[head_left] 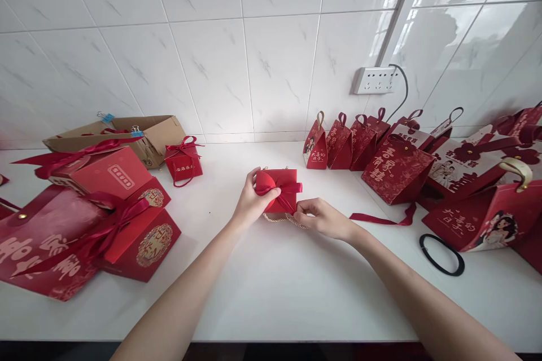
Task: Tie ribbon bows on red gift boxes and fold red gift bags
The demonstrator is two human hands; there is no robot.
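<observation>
In the middle of the white table stands a small red box (277,176) with a dark red ribbon (289,198) tied across it in a bow. A twisted gold cord (277,219) hangs at its near side. My left hand (253,198) grips the box's left side, its thumb pressing on the ribbon near the knot. At the box's lower right corner, my right hand (317,217) is closed in a pinch on the ribbon's end. The fingertips partly cover the ribbon there.
Red gift boxes (127,180) and an open cardboard box (163,135) are at left, near a small red box (184,163). Red handled boxes (398,172), a loose ribbon (381,219) and a black ring (442,256) lie right. A socket (376,80) is on the wall.
</observation>
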